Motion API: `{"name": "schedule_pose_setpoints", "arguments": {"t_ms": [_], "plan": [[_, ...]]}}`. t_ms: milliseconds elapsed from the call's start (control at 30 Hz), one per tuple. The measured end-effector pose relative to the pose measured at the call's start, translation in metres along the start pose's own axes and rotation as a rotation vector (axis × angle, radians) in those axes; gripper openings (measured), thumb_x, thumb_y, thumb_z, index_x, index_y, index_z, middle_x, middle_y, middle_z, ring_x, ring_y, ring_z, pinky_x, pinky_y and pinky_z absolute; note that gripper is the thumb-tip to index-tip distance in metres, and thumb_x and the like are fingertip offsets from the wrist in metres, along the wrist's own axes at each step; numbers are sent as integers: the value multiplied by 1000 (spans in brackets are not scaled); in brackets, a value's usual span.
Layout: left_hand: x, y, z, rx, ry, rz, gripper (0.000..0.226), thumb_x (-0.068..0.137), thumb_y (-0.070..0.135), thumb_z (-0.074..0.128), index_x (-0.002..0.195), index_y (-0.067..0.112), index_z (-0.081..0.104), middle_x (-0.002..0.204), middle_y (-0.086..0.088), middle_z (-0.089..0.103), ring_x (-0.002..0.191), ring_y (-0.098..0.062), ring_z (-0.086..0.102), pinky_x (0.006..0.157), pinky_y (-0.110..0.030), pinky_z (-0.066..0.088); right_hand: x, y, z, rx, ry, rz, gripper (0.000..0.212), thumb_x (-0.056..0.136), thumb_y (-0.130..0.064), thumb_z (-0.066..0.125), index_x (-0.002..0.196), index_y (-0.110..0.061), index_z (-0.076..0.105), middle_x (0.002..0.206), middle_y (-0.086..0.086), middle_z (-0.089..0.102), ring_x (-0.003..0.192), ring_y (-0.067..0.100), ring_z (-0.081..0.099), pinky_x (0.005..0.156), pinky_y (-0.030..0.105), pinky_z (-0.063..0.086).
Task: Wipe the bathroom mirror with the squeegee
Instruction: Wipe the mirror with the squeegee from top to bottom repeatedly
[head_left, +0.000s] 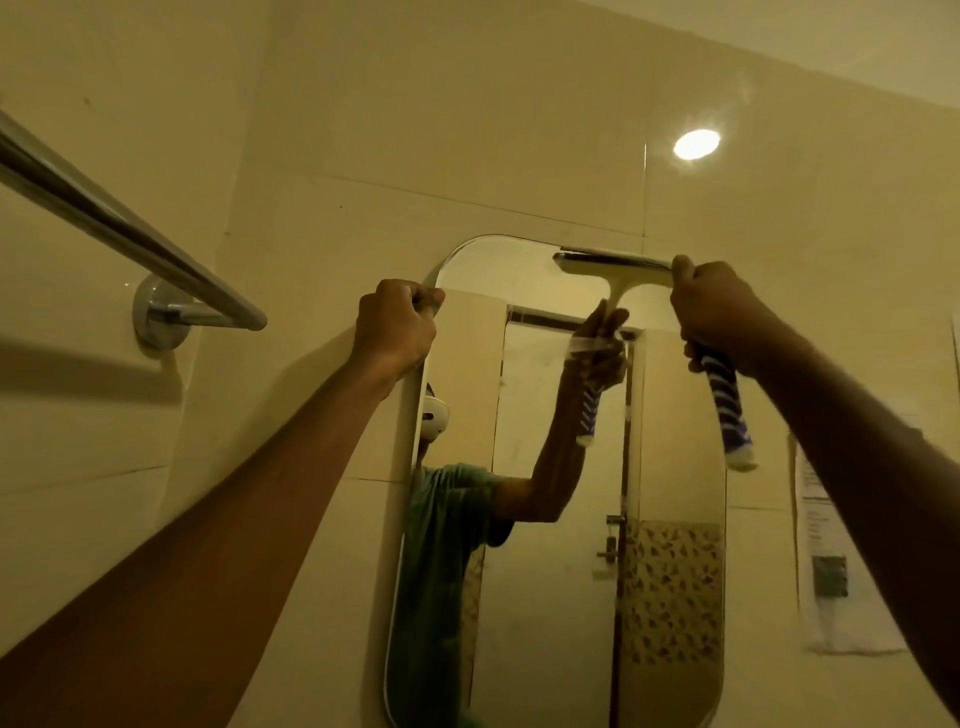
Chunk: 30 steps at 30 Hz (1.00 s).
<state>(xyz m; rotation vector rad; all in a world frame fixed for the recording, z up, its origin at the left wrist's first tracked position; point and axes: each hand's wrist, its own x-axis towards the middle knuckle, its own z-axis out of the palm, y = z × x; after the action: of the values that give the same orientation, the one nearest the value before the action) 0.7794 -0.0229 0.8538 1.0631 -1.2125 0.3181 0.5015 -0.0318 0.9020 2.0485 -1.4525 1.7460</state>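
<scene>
Head view looks up at a tall frameless wall mirror with rounded corners, fixed to glossy cream tiles. At its top right the pale plastic squeegee with a blue-and-white striped handle lies with its blade across the glass, level and just under the mirror's upper edge. That placement suits the task: starting at the very top lets 1 downward pull carry water off the glass rather than over a part already wiped.

Right hand is closed in a full fist around the handle, close under the crossbar, with the striped end sticking out below the palm. Gripping that high probably gives firmer pressure on the blade and keeps it flat on the mirror. The hand hides the blade's right end, so how near it sits to the mirror's right edge cannot be told.

Left hand is curled shut at the mirror's upper left edge, fingers folded toward the rim. It seems to brace the mirror or steady the reach; whether it truly pinches the edge or holds anything small cannot be told.

A chrome towel rail juts from the wall to the left, well apart from both hands, and a printed paper notice hangs right of the mirror.
</scene>
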Motion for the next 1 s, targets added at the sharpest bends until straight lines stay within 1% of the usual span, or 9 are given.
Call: {"name": "schedule_pose_setpoints", "arguments": {"t_ms": [33, 133, 233, 333, 467, 600, 733, 900, 1000], "plan": [[0, -1, 1, -4, 7, 7, 27, 96, 28, 55, 109, 9, 68, 94, -5, 68, 67, -11, 56, 56, -17, 38, -7, 7, 7, -25, 6, -13, 32, 102, -30, 33, 94, -5, 51, 72, 10, 57, 55, 24, 60, 53, 38, 59], [-1, -1, 0, 12, 16, 23, 27, 96, 28, 55, 108, 8, 68, 95, -8, 70, 74, -16, 57, 61, -21, 40, -60, 41, 38, 25, 9, -2, 43, 102, -33, 32, 73, -9, 53, 54, 5, 55, 36, 12, 53, 34, 25, 46], [-2, 1, -1, 6, 17, 21, 27, 96, 28, 55, 107, 7, 69, 98, -10, 71, 77, -17, 58, 68, -25, 42, -108, 64, 44, 18, -108, 24, 53, 101, -40, 28, 67, -9, 54, 48, 2, 51, 32, 8, 47, 35, 21, 42], [-5, 4, -1, -11, 18, 17, 26, 96, 27, 55, 107, 7, 69, 99, -11, 71, 77, -17, 57, 68, -26, 42, -86, 56, 14, -16, -166, 60, 52, 100, -45, 30, 74, -7, 55, 52, 4, 52, 32, 10, 46, 34, 23, 42], [-6, 3, -2, -16, 12, 3, 27, 96, 27, 56, 108, 7, 69, 98, -10, 70, 77, -18, 58, 69, -26, 42, -33, 30, -14, 60, -43, 80, 48, 100, -46, 30, 89, -4, 52, 62, 9, 51, 41, 16, 50, 35, 23, 42], [-5, 2, -2, -24, 14, -1, 25, 96, 27, 56, 108, 8, 69, 97, -8, 70, 79, -18, 59, 71, -25, 44, -67, 57, 11, 22, -82, 86, 46, 102, -39, 29, 79, -7, 51, 55, 6, 51, 34, 11, 47, 29, 20, 41], [-6, 5, -2, -28, 26, -12, 26, 96, 26, 56, 107, 7, 69, 100, -12, 71, 82, -18, 58, 72, -26, 44, -108, 74, 12, -17, -245, 154, 48, 101, -40, 30, 79, -5, 54, 52, 4, 50, 30, 9, 43, 31, 21, 41], [-7, 5, -3, -41, 17, -10, 25, 96, 25, 57, 108, 7, 69, 103, -11, 71, 85, -18, 59, 73, -24, 43, -27, 17, -31, 49, -84, 141, 46, 100, -43, 32, 89, -3, 52, 63, 8, 50, 42, 15, 47, 35, 23, 41], [-5, 3, -3, -56, 21, -14, 25, 95, 25, 58, 107, 8, 70, 103, -11, 71, 83, -16, 57, 74, -23, 43, -16, 13, -26, 70, -136, 176, 42, 100, -41, 32, 92, -4, 49, 66, 8, 50, 45, 16, 47, 36, 24, 42]]}}
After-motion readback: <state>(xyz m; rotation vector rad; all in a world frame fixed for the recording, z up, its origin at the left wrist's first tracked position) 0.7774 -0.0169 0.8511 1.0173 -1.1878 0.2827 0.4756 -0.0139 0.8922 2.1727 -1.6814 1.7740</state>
